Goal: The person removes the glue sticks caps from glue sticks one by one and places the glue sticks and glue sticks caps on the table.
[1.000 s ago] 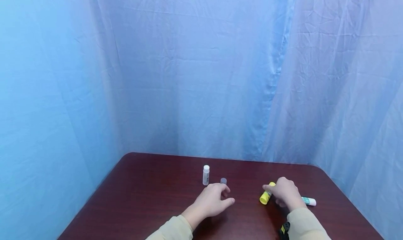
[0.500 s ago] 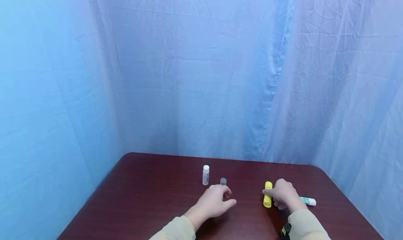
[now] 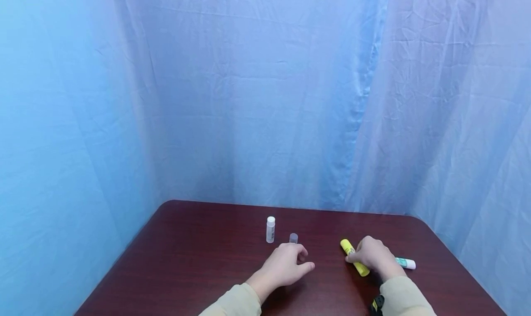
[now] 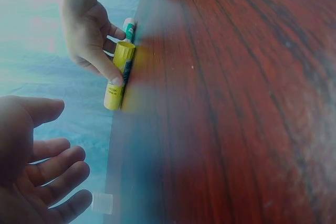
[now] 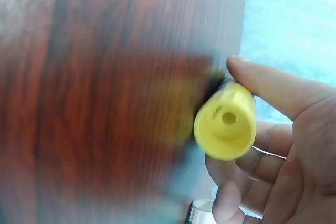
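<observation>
My right hand point(image 3: 375, 257) grips a yellow glue stick point(image 3: 347, 247) lying slantwise on the table, thumb on its near side and fingers beyond it. Its hollow round end point(image 5: 227, 129) faces the camera in the right wrist view. The left hand point(image 3: 286, 264) hovers low over the tabletop with relaxed fingers and holds nothing, as the left wrist view shows its spread fingers point(image 4: 60, 169). Just beyond them stands a small translucent cap point(image 3: 293, 237), partly hidden by the hand in the head view. A white glue stick point(image 3: 270, 230) stands upright to the cap's left.
A green-and-white glue stick point(image 3: 405, 263) lies right of the right hand, partly covered by it. The dark red wooden table point(image 3: 199, 256) has rounded far corners, and blue curtains point(image 3: 265, 99) hang behind and on both sides. A black strap device point(image 3: 377, 305) sits at the right wrist.
The yellow glue stick has turned under my right hand; its far end now points left and its near end right. The left hand has drifted slightly right.
</observation>
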`<action>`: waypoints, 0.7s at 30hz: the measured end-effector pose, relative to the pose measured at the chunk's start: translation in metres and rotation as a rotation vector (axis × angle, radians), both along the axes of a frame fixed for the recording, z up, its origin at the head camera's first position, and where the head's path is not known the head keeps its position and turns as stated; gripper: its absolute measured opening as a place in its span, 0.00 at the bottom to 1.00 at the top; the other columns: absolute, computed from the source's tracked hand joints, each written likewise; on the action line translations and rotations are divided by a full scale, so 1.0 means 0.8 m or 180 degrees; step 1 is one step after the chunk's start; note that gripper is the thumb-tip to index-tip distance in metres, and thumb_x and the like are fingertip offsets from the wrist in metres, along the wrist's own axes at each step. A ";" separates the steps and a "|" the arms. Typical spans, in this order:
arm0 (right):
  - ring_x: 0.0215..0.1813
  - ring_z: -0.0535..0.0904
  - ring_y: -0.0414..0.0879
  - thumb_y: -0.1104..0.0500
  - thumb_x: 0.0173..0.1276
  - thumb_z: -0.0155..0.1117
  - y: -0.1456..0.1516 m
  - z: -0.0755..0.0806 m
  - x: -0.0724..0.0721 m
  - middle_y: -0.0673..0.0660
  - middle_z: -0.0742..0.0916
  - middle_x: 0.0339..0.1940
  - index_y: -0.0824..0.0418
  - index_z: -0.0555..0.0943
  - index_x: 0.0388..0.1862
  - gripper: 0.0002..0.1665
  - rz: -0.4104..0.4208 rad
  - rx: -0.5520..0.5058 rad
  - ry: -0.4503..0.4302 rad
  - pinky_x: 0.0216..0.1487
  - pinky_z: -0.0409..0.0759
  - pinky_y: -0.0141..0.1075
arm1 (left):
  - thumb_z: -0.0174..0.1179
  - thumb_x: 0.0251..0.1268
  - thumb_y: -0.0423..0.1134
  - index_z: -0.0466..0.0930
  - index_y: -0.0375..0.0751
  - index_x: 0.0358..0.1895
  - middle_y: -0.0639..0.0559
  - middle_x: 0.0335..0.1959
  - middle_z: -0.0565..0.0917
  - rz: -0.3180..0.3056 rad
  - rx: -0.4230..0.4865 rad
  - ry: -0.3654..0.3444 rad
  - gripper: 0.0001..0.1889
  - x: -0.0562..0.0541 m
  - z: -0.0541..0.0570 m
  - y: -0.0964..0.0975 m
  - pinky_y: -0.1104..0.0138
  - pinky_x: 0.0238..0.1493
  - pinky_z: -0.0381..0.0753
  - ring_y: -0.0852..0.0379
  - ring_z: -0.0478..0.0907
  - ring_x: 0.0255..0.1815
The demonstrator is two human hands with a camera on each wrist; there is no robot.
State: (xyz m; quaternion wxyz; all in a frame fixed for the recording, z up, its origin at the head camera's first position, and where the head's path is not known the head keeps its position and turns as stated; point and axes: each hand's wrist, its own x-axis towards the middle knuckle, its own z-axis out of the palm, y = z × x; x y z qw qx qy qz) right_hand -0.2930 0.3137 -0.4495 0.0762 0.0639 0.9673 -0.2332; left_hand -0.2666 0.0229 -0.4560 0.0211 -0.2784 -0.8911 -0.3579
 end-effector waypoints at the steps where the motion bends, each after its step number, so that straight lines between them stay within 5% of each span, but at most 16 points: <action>1: 0.26 0.78 0.47 0.46 0.57 0.79 0.000 0.001 0.000 0.54 0.82 0.24 0.58 0.83 0.25 0.19 0.0037 0.0043 -0.0007 0.27 0.76 0.40 | 0.70 0.64 0.49 0.86 0.43 0.44 0.62 0.34 0.83 -0.0007 -0.0002 -0.0009 0.14 0.000 0.000 0.001 0.68 0.40 0.79 0.66 0.80 0.36; 7: 0.29 0.77 0.48 0.44 0.57 0.79 -0.001 0.005 0.002 0.53 0.82 0.30 0.58 0.86 0.33 0.19 0.0101 0.0132 -0.0034 0.29 0.74 0.42 | 0.69 0.64 0.49 0.86 0.42 0.43 0.61 0.33 0.84 -0.0038 -0.0002 0.0022 0.14 0.002 0.002 0.002 0.69 0.40 0.79 0.65 0.81 0.36; 21: 0.30 0.76 0.49 0.45 0.57 0.78 0.001 0.003 0.003 0.52 0.82 0.30 0.57 0.85 0.33 0.18 0.0072 0.0159 0.0102 0.30 0.73 0.44 | 0.69 0.63 0.49 0.86 0.43 0.43 0.61 0.34 0.84 -0.0083 0.0046 0.0126 0.14 0.003 0.008 -0.002 0.70 0.41 0.79 0.65 0.81 0.37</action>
